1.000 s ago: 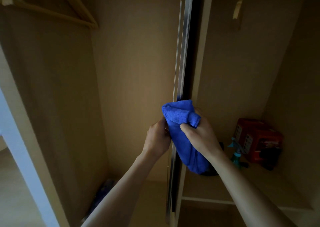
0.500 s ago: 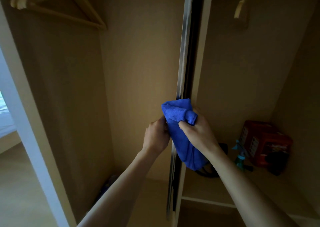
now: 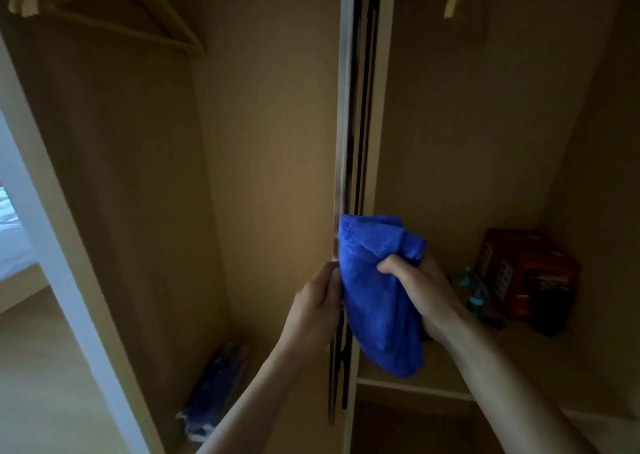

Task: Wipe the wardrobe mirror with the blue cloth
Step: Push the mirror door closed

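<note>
Right hand (image 3: 422,291) grips bunched blue microfibre cloth (image 3: 377,301) just right of upright, edge-on wardrobe mirror door (image 3: 349,107); left hand (image 3: 315,308) holds its edge.

We see a plush, bright blue microfibre cloth (image 3: 377,298) bunched into a loose wad, one folded corner sticking up and its lower end hanging free, pinched in the right hand (image 3: 419,291). It lies against the edge of the tall wardrobe mirror panel (image 3: 346,107). The panel stands upright and edge-on to us, showing only a thin silvery frame. The left hand (image 3: 315,308) grips that edge.
</note>
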Motion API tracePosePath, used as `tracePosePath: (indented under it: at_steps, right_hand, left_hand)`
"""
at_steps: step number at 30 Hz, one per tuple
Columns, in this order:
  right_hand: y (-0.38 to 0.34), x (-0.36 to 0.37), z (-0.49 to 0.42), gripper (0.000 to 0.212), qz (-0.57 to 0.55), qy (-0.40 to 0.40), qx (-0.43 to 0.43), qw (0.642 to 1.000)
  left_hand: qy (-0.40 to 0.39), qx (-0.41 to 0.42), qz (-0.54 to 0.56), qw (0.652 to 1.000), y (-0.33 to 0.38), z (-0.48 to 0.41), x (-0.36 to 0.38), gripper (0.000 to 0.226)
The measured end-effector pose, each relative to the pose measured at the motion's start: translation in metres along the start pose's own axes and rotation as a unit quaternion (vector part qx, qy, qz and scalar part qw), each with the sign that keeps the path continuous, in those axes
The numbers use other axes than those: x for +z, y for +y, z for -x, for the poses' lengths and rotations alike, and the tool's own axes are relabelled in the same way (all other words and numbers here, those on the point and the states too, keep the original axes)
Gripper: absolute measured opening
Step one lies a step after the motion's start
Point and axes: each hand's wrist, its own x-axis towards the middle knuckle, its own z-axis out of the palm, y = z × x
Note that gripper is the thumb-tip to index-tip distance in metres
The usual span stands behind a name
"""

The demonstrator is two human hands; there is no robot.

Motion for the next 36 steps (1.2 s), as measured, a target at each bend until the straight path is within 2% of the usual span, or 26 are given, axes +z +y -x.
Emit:
tracePosePath:
  at_steps: [3,6,9,14,22,26,30,36]
  right_hand:
    - [0.008,-0.008,0.013,0.017,-0.028,0.007,0.023,0.999]
    - [0.020,-0.015,0.025,0.019,-0.032,0.038,0.053,0.997]
    - [0.032,-0.019,0.038,0.009,-0.029,0.091,0.079,0.992]
    - [0.054,-0.018,0.058,0.008,-0.023,0.148,0.112,0.982]
    - [0.094,0.008,0.087,0.013,-0.006,0.261,0.148,0.954]
    - [0.108,0.019,0.106,0.019,0.003,0.313,0.177,0.933]
    - [0.117,0.025,0.134,0.016,0.038,0.399,0.191,0.896]
    - [0.108,0.027,0.190,0.017,0.077,0.503,0.201,0.837]
  left_hand:
    - [-0.042,-0.037,0.106,0.993,0.005,0.017,0.011,0.047]
    - [-0.094,-0.060,0.191,0.975,0.011,0.031,0.018,0.041]
    - [-0.129,-0.065,0.225,0.964,0.007,0.037,0.028,0.043]
    - [-0.156,-0.101,0.253,0.950,-0.014,0.039,0.039,0.053]
    - [-0.253,-0.165,0.242,0.922,-0.059,0.037,0.046,0.048]
    - [-0.313,-0.178,0.215,0.908,-0.078,0.039,0.053,0.034]
    - [-0.381,-0.154,0.188,0.892,-0.081,0.050,0.068,0.024]
    - [-0.473,-0.132,0.172,0.854,-0.071,0.085,0.095,0.028]
